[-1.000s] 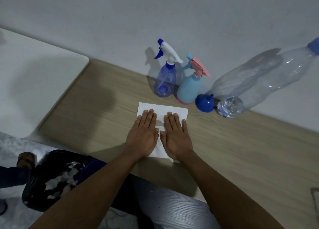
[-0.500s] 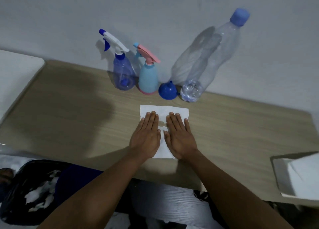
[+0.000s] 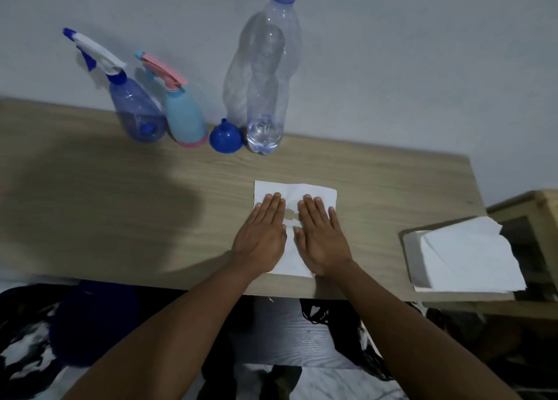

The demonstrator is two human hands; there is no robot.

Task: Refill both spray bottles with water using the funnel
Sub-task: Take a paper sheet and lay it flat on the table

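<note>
The wooden tabletop [image 3: 392,176] runs against the wall, and every task item stands in a row along its far edge, left of centre. Largest is the clear water bottle [image 3: 267,67] with its blue cap on; water shows only near its base, so it is probably light, and its thin walls will likely dent under a squeeze, so the waist is the place to grip. At the right edge sits a tray of paper towels [image 3: 465,257]. The purple spray bottle [image 3: 136,113] and the light blue spray bottle [image 3: 185,119] stand just beside each other, trigger heads on; each looks light and easy to tip, so I would hold the body while unscrewing. A single paper towel [image 3: 314,188] lies near the front edge under the left hand [image 3: 261,239] and right hand [image 3: 321,242], both flat, fingers straight and close together, holding nothing. Smallest, the blue funnel [image 3: 226,137] rests mouth-down between the light blue bottle and the water bottle, stiff plastic, best taken by its spout. The tabletop's left half is bare.
</note>
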